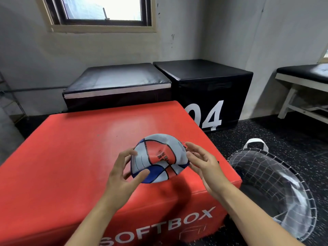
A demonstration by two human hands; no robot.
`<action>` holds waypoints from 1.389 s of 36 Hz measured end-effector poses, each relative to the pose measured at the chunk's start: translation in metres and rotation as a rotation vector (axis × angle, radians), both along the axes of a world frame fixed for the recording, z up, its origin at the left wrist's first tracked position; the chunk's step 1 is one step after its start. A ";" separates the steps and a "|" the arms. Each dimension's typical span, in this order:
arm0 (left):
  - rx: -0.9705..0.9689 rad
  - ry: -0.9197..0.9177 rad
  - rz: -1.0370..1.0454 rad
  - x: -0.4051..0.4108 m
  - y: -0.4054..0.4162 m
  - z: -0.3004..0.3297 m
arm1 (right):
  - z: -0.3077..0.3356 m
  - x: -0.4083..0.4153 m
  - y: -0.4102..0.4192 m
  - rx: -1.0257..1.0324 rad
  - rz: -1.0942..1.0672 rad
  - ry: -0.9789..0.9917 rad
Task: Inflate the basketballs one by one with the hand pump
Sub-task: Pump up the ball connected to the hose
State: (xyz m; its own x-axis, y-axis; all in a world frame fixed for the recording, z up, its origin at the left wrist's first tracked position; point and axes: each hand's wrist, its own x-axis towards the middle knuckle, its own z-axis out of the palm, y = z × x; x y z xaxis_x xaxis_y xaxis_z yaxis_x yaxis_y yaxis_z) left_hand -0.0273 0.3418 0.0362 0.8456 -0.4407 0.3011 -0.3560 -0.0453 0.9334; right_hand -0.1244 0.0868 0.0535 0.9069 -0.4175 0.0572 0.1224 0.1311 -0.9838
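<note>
On the left, the left hand point(124, 167) cups the lower-left edge of a deflated basketball point(158, 158) — fingers spread and lightly curled, thumb pressed against the blue panel. Its grip reads as a loose, wide hold on the ball's rim. The ball sits between both hands, held just above the red soft box point(71, 157) that serves as the surface, caved in so it forms a shallow bowl facing the camera. On the right, the right hand point(200, 162) touches the ball's far-right edge with fingers mostly straight, a wide grip that steadies more than clamps. Both hands are equally near the ball. No pump is in view, and the valve cannot be made out. Further right on the floor lies a mesh bag point(269, 174) — its contents unclear.
</note>
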 end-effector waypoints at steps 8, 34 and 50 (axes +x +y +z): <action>0.024 -0.049 0.077 0.004 -0.005 -0.008 | -0.008 0.000 0.007 -0.351 -0.096 0.086; 0.160 -0.417 0.561 -0.007 0.095 0.023 | -0.025 0.050 0.090 -0.648 0.190 0.000; 0.447 -0.519 0.481 -0.006 0.132 0.003 | -0.078 0.086 0.139 -1.234 0.274 0.055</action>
